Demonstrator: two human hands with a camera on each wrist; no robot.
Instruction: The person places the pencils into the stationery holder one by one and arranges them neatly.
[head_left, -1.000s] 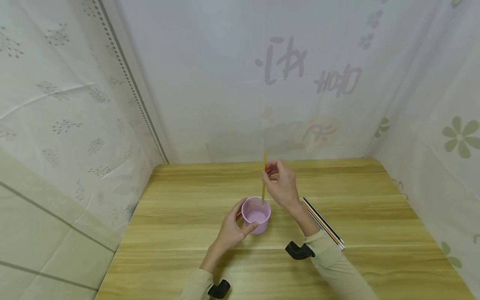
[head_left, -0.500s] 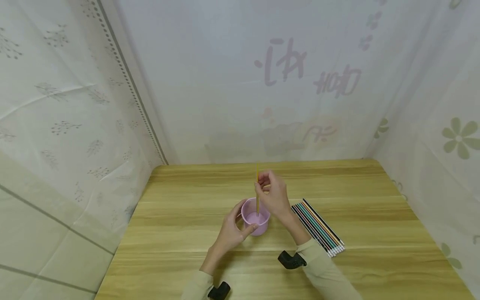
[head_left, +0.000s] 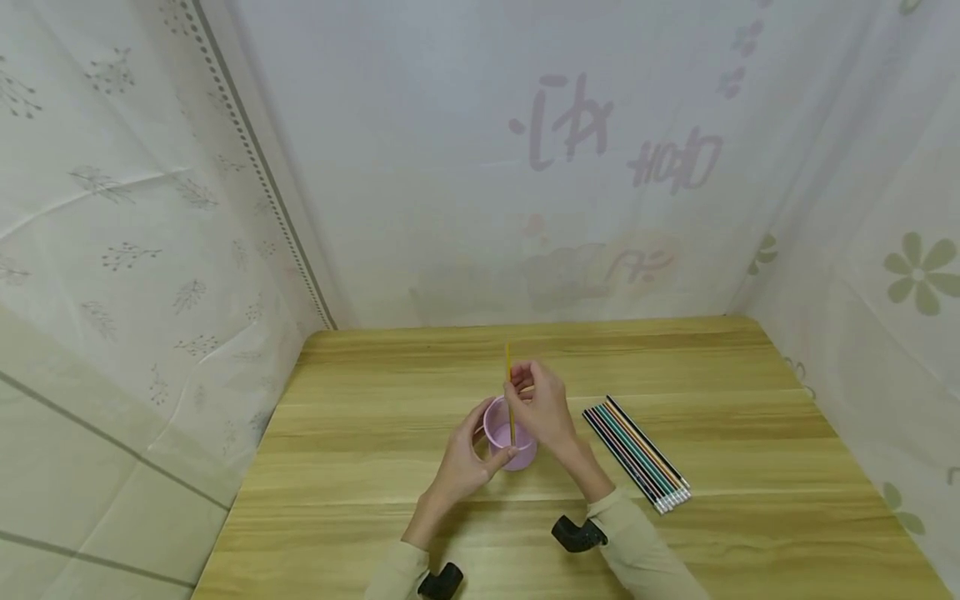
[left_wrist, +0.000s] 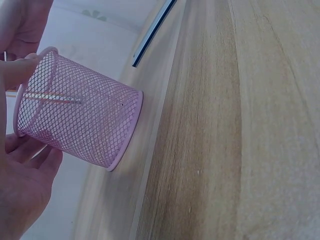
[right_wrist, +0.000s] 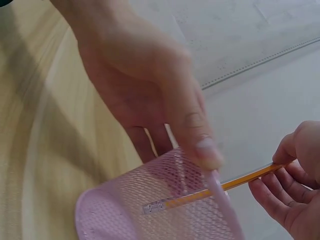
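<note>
A pink mesh pencil cup (head_left: 520, 461) stands on the table, its mouth facing up. My left hand (head_left: 459, 463) grips it from the left side, with the thumb over the near rim and the fingers round the far side. Between thumb and fingers, my right hand (head_left: 543, 410) pinches a yellow pencil (head_left: 507, 360) above the cup. The right wrist view shows the pencil's eraser end (right_wrist: 153, 206) pointing down inside the mesh wall. Through the mesh in the left wrist view, that end hangs above the cup's base (left_wrist: 126, 131).
Several pencils (head_left: 636, 454), black, green, orange and dark red, lie side by side on the wooden table (head_left: 360, 467) to the right of the right forearm. Patterned white curtains (head_left: 465, 208) close off the back and both sides.
My right hand has moved left and nearer, lowering the yellow pencil from the cup's rim down into it. The left hand keeps its hold. More of the pencil row shows.
</note>
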